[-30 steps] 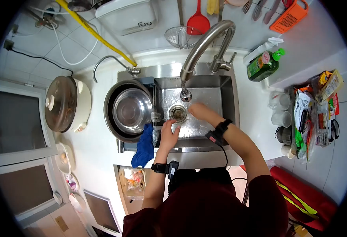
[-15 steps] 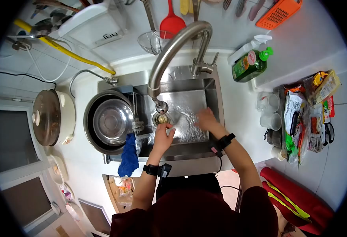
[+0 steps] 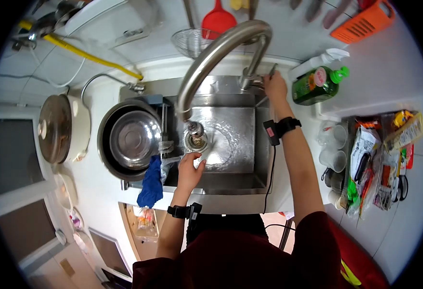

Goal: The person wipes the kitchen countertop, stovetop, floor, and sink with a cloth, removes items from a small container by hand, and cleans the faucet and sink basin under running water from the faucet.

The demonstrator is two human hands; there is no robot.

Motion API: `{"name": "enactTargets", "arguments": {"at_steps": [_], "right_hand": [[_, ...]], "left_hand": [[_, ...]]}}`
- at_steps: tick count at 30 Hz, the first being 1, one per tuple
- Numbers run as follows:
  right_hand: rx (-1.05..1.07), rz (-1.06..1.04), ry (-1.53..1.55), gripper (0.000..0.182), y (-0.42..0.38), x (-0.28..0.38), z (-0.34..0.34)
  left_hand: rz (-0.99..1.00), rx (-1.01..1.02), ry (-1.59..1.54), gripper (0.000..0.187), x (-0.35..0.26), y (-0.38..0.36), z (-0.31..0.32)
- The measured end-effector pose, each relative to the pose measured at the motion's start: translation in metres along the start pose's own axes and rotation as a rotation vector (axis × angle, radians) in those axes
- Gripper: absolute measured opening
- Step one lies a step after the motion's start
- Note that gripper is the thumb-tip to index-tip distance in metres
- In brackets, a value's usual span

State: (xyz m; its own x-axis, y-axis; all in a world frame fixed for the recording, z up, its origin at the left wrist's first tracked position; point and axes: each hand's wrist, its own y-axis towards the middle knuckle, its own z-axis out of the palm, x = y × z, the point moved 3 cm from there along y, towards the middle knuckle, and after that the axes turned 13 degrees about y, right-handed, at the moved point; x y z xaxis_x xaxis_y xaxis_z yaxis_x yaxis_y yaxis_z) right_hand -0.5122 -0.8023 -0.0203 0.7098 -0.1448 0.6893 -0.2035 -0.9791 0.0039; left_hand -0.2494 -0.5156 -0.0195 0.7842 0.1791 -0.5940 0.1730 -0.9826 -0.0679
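Note:
The metal sink basin (image 3: 240,179) lies in front of me, with a thin sheet of water on its floor. A tall curved faucet (image 3: 206,53) arches over it, its nozzle above the drain strainer (image 3: 197,143), which has pale bits in it. My left hand (image 3: 189,172) hovers by the near side of the strainer, thumb apart from the fingers, with nothing visible in it. My right hand (image 3: 275,86) is at the faucet's base, its fingers closed around the faucet handle (image 3: 273,71), which they partly hide.
Left of the basin, a metal bowl (image 3: 132,139) sits inside a larger pot (image 3: 104,159). A blue cloth (image 3: 151,185) hangs over the sink's front edge. A green soap bottle (image 3: 312,86) and a spray bottle (image 3: 317,61) stand right of the faucet, near plastic cups (image 3: 333,159).
My right hand has moved from over the basin up to the faucet handle and taken hold of it. My left hand has drawn slightly back from the strainer. The basin water looks calmer.

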Motion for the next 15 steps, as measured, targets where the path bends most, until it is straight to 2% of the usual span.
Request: {"name": "enactTargets", "arguments": {"at_steps": [2,4,7,10,12,13,14,15], "right_hand": [[-0.024,-0.026,-0.025,0.024,0.003,0.008,-0.002],[-0.030,-0.208,-0.129,0.019,0.005,0.021,-0.001],[0.024,-0.216,-0.199,0.020,0.016,0.020,-0.002],[0.079,-0.229,-0.157,0.024,-0.004,0.031,-0.011],[-0.039,-0.225,-0.018,0.026,-0.030,0.040,-0.021],[-0.106,-0.338,0.098,0.024,-0.049,0.045,-0.024],[-0.117,-0.344,0.097,0.024,-0.064,0.046,-0.030],[0.013,-0.281,0.198,0.023,-0.083,0.054,-0.034]], "left_hand": [[-0.046,-0.044,0.078,0.021,0.014,-0.015,-0.011],[-0.115,-0.051,0.082,0.021,0.025,-0.031,-0.025],[-0.178,-0.099,0.122,0.020,0.043,-0.054,-0.038],[-0.192,-0.194,0.125,0.019,0.054,-0.072,-0.059],[-0.213,-0.368,0.357,0.021,0.066,-0.083,-0.079],[-0.249,-0.456,0.403,0.025,0.078,-0.089,-0.085],[-0.291,-0.494,0.480,0.029,0.092,-0.096,-0.088],[-0.337,-0.510,0.555,0.031,0.106,-0.102,-0.088]]}}
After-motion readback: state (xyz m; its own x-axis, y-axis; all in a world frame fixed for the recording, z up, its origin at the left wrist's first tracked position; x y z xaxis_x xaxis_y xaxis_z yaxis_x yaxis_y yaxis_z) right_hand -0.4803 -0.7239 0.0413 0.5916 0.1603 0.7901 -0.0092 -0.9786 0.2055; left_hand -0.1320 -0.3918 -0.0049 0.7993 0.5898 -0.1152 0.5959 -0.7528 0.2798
